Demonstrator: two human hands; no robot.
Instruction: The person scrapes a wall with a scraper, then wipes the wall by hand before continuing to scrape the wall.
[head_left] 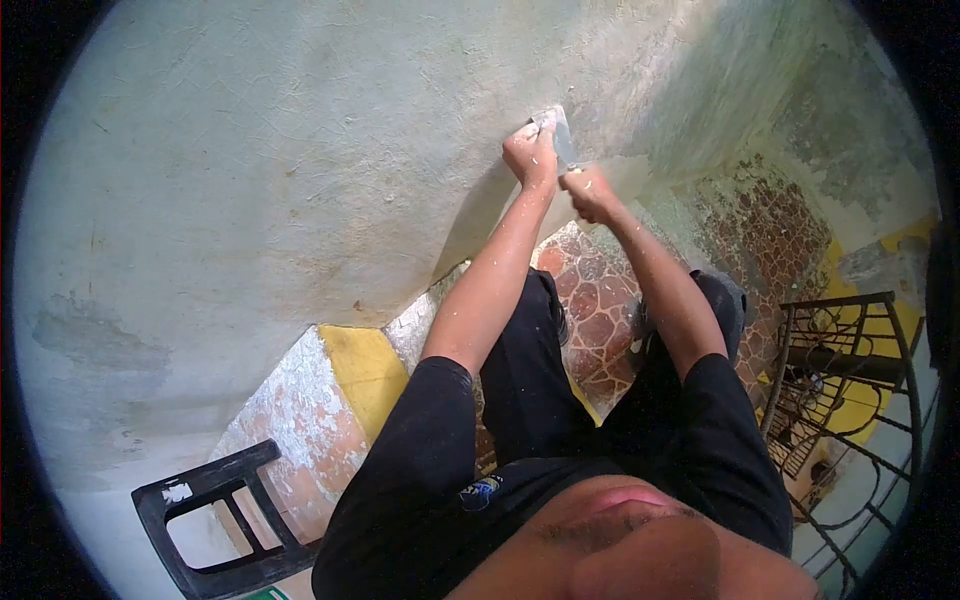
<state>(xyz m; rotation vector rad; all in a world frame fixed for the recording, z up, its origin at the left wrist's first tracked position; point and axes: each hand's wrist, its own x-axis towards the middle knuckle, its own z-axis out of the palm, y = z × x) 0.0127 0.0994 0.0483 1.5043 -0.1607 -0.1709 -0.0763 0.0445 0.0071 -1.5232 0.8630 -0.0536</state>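
A flat grey scraper blade (564, 138) lies against the pale, worn wall (300, 150) at upper centre. My left hand (532, 152) is closed on the upper part of the blade, with its thumb on a whitish patch. Just below and to the right, my right hand (590, 194) is wrapped round the handle end of the scraper; the handle is mostly hidden in the fist. Small pale flecks dot both hands and forearms.
Brown stone-patterned floor (600, 320) shows between my legs. A black metal railing (850, 370) stands at the right. At lower left are a black plastic chair or stool (150, 515) and a ledge with a yellow side (362, 372).
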